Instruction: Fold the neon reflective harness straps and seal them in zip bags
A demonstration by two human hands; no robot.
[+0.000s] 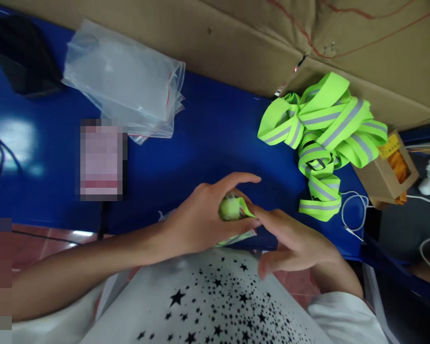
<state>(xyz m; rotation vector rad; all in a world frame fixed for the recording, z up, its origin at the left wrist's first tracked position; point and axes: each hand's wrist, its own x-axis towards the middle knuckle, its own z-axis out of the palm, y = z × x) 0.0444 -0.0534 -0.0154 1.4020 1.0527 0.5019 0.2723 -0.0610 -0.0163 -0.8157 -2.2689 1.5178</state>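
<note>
A rolled neon-green reflective strap (232, 209) sits in my left hand (200, 220), with the thumb below it and the index finger stretched out above. Clear plastic shows around the roll, and a bit of green under a plastic edge (241, 237) appears beneath the hand. My right hand (297, 243) meets the roll's right side with its fingertips, partly hidden there, while its thumb hangs apart below. Further right lies a loose heap of neon-green straps with grey reflective stripes (340, 119), one end trailing toward me.
Clear zip bags (122, 79) are stacked at the back left of the blue table (215, 129). A blurred-out phone-like item (101, 160) and a black pouch (25, 55) lie left. At right stand an open cardboard box (390, 167) and a white cable (354, 215). Cardboard (236, 43) lines the back.
</note>
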